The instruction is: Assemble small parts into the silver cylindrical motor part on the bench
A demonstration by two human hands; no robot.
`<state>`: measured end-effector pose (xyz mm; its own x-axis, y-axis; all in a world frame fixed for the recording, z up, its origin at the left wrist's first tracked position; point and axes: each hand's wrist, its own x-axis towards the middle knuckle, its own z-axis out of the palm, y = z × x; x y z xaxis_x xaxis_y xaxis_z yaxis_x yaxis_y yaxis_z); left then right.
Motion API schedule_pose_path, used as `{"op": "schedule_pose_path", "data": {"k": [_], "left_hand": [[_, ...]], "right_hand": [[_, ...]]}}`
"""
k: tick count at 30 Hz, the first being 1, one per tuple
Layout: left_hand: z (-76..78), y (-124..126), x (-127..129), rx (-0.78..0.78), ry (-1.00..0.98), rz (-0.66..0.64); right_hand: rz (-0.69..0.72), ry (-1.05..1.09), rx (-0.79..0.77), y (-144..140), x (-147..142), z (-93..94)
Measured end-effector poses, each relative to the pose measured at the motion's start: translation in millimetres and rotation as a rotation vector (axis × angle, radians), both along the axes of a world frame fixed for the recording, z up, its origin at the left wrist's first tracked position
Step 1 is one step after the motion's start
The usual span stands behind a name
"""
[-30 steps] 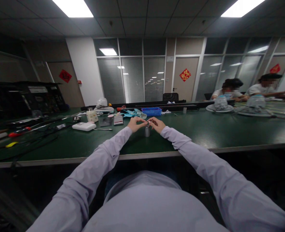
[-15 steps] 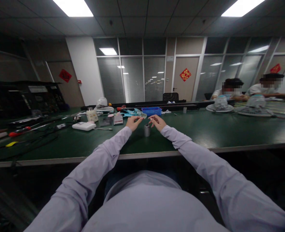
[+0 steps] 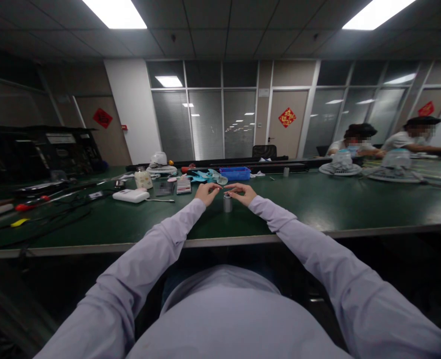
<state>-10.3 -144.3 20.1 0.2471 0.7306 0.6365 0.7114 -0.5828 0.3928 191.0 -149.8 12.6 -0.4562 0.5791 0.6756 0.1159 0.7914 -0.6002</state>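
Note:
A small grey metal cylinder [image 3: 227, 203] stands upright on the green tabletop between my hands. My left hand [image 3: 206, 193] is just left of its top, thumb and fingers drawn together in a pinch. Whatever those fingertips hold is too small to make out. From the other side my right hand [image 3: 244, 193] reaches over the cylinder, index finger stretched leftward and other fingertips at its top rim. Its fingers are bent together, and anything between them is hidden. The two hands' fingertips almost meet above the cylinder.
Behind the hands are a blue tray [image 3: 235, 173], light-blue gloves [image 3: 205, 176] and a clear cup [image 3: 222, 180]. A white device [image 3: 131, 196], a jar [image 3: 143, 178] and cables lie left. Another small cylinder [image 3: 286, 171] stands farther back. Two people sit at the far right.
My right hand has shifted left and slightly down, its fingers now over the cylinder's top, covering the dark tip seen before. My left hand has moved a little right and down. The cylinder stays put.

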Motion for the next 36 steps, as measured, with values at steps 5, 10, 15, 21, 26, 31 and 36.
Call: {"op": "schedule_pose_path", "data": {"k": [5, 10, 15, 21, 26, 31, 36], "left_hand": [[0.0, -2.4, 0.4, -0.054, 0.018, -0.017], [-0.6, -3.7, 3.8, -0.154, 0.034, -0.052], [-1.1, -6.7, 6.4, -0.227, 0.026, -0.102], [2.2, -10.1, 5.5, -0.265, 0.005, -0.109], [1.7, -8.6, 5.0, -0.283, -0.012, -0.112], [-0.1, -6.1, 4.7, -0.287, -0.032, -0.118], [-0.1, -6.7, 4.6, -0.281, -0.059, -0.128]], "right_hand": [[-0.015, 0.002, 0.042, -3.7, 0.6, 1.7], [-0.057, 0.023, 0.081, -6.8, 0.2, 3.3], [-0.101, 0.068, 0.111, -6.3, -4.3, 4.7], [-0.075, 0.074, 0.109, -5.5, -7.3, 4.4], [-0.061, 0.064, 0.106, -4.8, -4.9, 3.3], [-0.06, 0.05, 0.113, -5.2, -3.5, 4.0], [-0.09, 0.053, 0.142, -7.2, -5.1, 3.4]]}}
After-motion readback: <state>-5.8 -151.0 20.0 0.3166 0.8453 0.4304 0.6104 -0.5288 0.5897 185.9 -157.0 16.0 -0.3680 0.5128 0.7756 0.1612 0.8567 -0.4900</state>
